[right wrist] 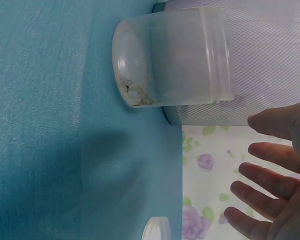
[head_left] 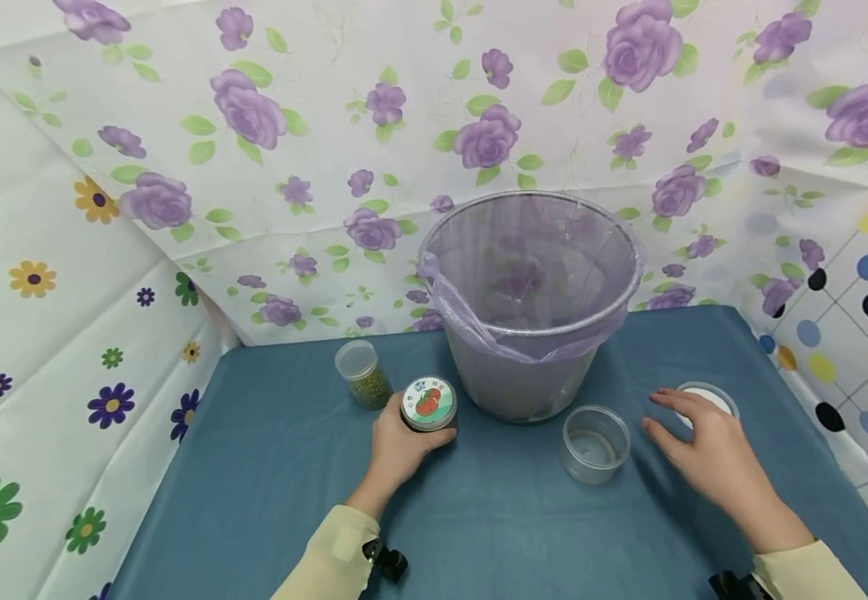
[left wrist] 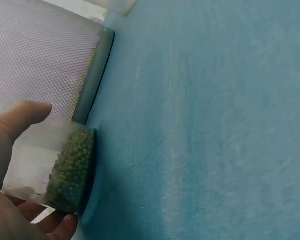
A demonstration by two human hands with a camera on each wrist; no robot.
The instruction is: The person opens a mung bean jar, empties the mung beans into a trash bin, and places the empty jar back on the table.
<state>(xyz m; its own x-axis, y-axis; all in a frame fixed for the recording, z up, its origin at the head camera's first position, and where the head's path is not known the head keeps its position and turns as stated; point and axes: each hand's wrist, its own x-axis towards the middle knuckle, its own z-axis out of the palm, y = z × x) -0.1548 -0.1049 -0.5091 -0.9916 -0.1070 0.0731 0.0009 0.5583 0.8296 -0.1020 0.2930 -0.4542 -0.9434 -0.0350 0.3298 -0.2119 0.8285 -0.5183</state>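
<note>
Just at the front left of the purple-lined bin [head_left: 527, 387], holding the lidded jar [left wrist: 29, 161] upright with the left fingers [left wrist: 66, 226], curling them around its wall and setting the thumb on the other side. Pointing its axis vertically, turning the printed lid [head_left: 428, 402] up, and showing green pellets [left wrist: 72, 175] at the bottom in the left wrist view; not telling clearly whether resting on the counter [head_left: 494, 533] or hanging slightly over it. Having the bin's wall close on the right and the second jar [head_left: 369, 387], with green grains, near on the left and behind, therefore offering more room, in judgement, toward the front. Rightward from the jar, past the bin's foot, finding the clear open container [head_left: 588, 472], standing upright with a little dark residue [right wrist: 134, 93] inside and lying much nearer to the right fingers [right wrist: 270, 178]. Spreading these widely, gripping nothing, overlapping the white lid [head_left: 711, 395] in the head view, not appearing to touch it. Beyond the lid, meeting the counter's right edge soon, so probably allowing less room there.
</note>
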